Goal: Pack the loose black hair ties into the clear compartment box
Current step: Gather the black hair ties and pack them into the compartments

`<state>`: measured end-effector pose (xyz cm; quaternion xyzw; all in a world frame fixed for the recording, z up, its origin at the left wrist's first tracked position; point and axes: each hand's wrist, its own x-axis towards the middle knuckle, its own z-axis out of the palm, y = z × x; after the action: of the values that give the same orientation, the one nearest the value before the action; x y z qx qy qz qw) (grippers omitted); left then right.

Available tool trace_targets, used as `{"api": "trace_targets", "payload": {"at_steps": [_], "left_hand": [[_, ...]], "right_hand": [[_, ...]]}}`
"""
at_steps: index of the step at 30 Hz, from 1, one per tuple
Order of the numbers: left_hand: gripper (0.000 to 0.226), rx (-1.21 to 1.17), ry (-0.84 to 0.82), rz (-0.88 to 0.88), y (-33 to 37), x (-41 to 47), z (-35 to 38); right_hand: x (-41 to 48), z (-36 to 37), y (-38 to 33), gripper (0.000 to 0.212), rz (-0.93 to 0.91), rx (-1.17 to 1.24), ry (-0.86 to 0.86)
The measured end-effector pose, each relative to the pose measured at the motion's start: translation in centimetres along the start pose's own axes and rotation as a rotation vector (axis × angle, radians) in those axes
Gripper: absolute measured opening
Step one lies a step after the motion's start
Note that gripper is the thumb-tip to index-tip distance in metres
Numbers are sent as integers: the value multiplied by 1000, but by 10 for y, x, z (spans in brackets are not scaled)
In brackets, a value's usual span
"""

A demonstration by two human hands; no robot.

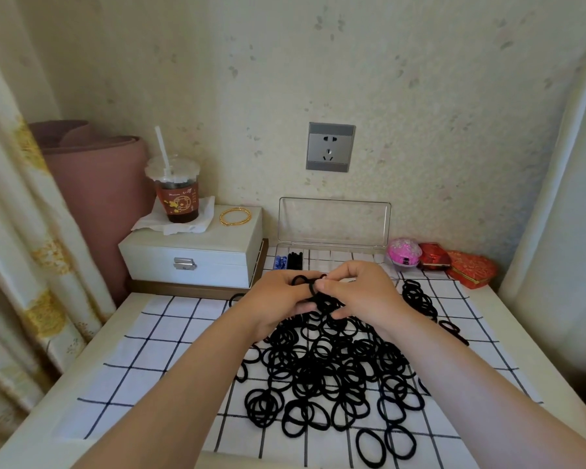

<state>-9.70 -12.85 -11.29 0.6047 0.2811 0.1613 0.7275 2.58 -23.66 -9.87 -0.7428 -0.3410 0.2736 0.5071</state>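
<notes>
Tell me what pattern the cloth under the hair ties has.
The cloth is white with a thin black grid of squares, clearest in the head view.

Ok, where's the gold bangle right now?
In the head view, the gold bangle lies on the lid of the white box, back left, just right of the drink cup.

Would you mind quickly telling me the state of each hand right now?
Left hand: closed, gripping a bunch of black hair ties.
Right hand: closed, pinching the same bunch.
</notes>
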Motion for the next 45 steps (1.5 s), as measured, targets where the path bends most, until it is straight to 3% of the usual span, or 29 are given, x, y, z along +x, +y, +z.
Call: {"api": "trace_targets", "payload": {"at_steps": [5, 10, 16, 19, 23, 25, 30, 34, 39, 42, 45], "left_hand": [[34, -110, -58, -26, 3, -2, -3], [22, -127, -69, -72, 7, -3, -4], [9, 5, 300, -57, 0, 0, -9], [6, 111, 417, -13, -3, 0, -9], [16, 19, 221, -49, 0, -2, 0], [18, -111, 119, -53, 3, -3, 3], [28, -202, 44, -89, 8, -4, 1], [31, -97, -76, -63, 10, -5, -3], [32, -85, -83, -53, 10, -5, -11], [32, -64, -101, -41, 13, -5, -19], [33, 87, -51, -4, 12, -5, -24]], "right_hand": [[1, -7, -1, 46, 140, 226, -206], [6, -15, 5, 38, 155, 191, -125], [11, -17, 4, 29, 119, 210, -89], [9, -18, -1, 18, 88, 294, -177], [3, -11, -4, 20, 71, 326, -292], [3, -8, -2, 20, 73, 279, -267], [5, -6, 2, 9, 57, 231, -135], [3, -6, -2, 10, 45, 176, -85], [7, -8, -8, 40, 117, 145, -186], [8, -10, -9, 32, 127, 110, -308], [13, -7, -9, 29, 113, 83, -284]]}}
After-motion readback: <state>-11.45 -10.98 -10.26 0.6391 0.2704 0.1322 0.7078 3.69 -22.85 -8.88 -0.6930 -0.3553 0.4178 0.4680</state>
